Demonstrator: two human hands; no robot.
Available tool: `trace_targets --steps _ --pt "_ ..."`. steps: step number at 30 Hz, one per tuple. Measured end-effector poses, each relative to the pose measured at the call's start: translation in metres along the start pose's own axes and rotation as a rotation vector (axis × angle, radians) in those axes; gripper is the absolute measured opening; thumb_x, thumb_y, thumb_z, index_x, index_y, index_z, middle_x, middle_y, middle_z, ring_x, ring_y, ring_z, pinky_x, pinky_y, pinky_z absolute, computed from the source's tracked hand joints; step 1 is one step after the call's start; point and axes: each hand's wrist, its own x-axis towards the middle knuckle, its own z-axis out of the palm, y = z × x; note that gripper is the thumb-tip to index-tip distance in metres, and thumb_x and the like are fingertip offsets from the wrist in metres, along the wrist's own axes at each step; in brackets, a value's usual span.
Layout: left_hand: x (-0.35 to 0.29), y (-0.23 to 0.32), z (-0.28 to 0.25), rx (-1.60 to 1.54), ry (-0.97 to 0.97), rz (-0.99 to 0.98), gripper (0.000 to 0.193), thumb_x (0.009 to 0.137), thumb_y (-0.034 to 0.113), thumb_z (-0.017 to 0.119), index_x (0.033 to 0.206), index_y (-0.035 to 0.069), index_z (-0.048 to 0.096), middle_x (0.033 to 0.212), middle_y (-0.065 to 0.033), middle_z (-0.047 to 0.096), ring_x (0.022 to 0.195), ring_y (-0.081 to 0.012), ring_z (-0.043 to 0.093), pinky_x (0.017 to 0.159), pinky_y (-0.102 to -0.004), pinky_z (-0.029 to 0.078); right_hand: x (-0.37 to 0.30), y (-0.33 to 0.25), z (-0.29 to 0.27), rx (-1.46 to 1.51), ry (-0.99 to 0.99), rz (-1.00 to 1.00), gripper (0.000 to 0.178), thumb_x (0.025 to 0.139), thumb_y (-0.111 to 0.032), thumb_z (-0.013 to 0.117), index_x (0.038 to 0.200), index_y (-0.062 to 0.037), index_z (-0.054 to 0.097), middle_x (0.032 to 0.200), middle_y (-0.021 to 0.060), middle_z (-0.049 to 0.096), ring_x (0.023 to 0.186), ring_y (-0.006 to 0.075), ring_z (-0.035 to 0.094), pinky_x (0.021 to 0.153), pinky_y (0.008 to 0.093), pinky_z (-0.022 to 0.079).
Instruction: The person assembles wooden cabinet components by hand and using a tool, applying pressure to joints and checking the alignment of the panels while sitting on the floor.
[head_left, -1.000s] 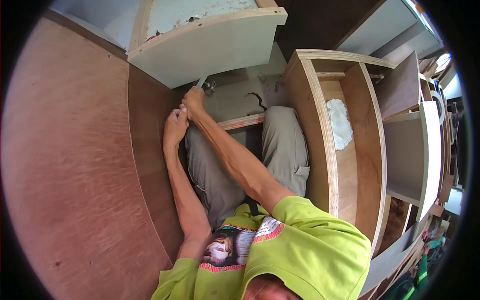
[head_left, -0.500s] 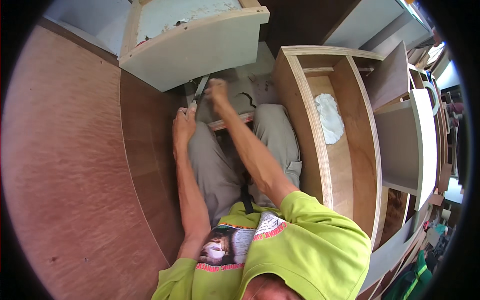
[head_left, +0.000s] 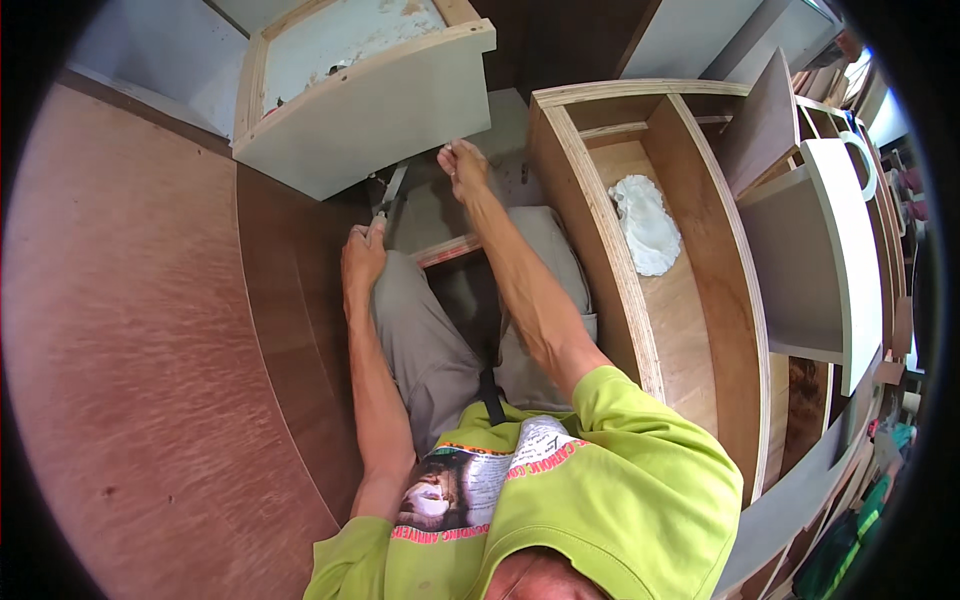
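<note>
My left hand [head_left: 362, 258] grips the lower end of a thin flat metal tool [head_left: 391, 192], whose blade points up under a pale grey plywood box [head_left: 370, 115]. My right hand [head_left: 463, 166] is stretched forward, fingers extended, and touches the lower right edge of that box; nothing is in it. I sit with both legs in grey trousers [head_left: 420, 330] out in front. A narrow wooden strip [head_left: 448, 249] with a reddish edge lies across my knees between the two hands.
A large brown plywood sheet [head_left: 140, 330] curves along my left. On my right stands an open plywood cabinet carcass [head_left: 610, 290] with a white crumpled cloth [head_left: 643, 224] inside. Grey-faced panels and shelves [head_left: 830, 250] lean further right.
My right hand has left its place beside the left hand and moved forward and right to the box's lower edge. My left hand stays low, still on the metal tool.
</note>
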Motion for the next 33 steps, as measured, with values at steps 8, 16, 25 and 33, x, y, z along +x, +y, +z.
trace_targets --steps 8,16,25,33 --pt "0.002 0.010 0.008 -0.060 -0.080 0.050 0.048 0.093 0.043 0.049 0.097 -0.004 0.058 0.089 -0.0258 0.065 0.089 -0.0399 0.064 0.077 -0.0430 0.047 -0.012 0.003 -0.037 -0.762 0.020 -0.266 0.017 0.085 -0.005 0.058 0.102 -0.0047 0.062 0.084 0.0040 0.063 0.073 0.0142 0.060 0.065 0.0284 0.052" --pt "-0.038 0.055 0.087 -0.569 -0.124 0.056 0.043 0.092 0.037 0.052 0.097 -0.006 0.057 0.076 -0.0152 0.063 0.065 -0.0199 0.062 0.063 -0.0344 0.049 -0.102 -0.012 0.002 -0.352 -0.065 0.198 0.037 0.098 -0.018 0.041 0.131 -0.0017 0.039 0.085 0.0099 0.061 0.064 0.0176 0.056 0.058 0.0328 0.054" --pt "0.036 0.129 -0.029 -0.024 0.531 0.600 0.025 0.093 0.022 0.048 0.090 0.001 0.061 0.089 -0.0203 0.060 0.083 -0.0380 0.058 0.070 -0.0434 0.045 -0.074 -0.056 -0.017 -0.379 -0.100 0.056 0.033 0.096 -0.011 0.040 0.128 -0.0045 0.040 0.071 0.0040 0.054 0.054 0.0108 0.049 0.044 0.0257 0.045" --pt "0.144 0.198 -0.115 0.023 0.776 0.888 0.027 0.091 0.023 0.052 0.099 0.002 0.065 0.094 -0.0163 0.065 0.090 -0.0309 0.062 0.080 -0.0397 0.048 -0.058 -0.010 0.026 -0.372 -0.048 0.007 0.046 0.095 -0.007 0.041 0.139 -0.0058 0.031 0.069 0.0011 0.048 0.051 0.0090 0.045 0.042 0.0246 0.040"
